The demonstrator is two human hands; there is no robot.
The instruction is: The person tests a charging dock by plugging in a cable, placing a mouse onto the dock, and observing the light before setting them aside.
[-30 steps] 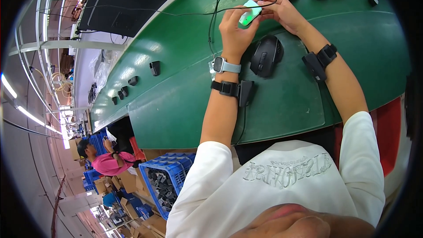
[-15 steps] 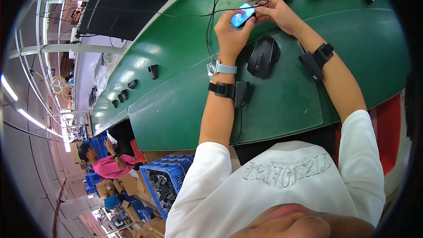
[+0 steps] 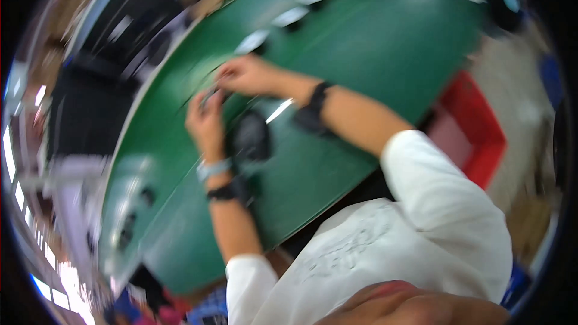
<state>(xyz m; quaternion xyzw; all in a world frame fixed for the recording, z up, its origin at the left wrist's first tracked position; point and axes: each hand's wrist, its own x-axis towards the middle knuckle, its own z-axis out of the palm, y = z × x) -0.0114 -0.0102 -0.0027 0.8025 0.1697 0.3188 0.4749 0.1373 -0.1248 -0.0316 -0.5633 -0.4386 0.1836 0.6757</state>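
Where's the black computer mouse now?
In the head view, the black computer mouse sits left of centre on the green tabletop, just right of the left hand.

view swung right, blurred, red bin [image 3: 489,135] more visible

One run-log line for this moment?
left hand: holding small item, blurred | right hand: close beside it, grip unclear | near: black mouse | rest: white-topped devices on green table; red bin
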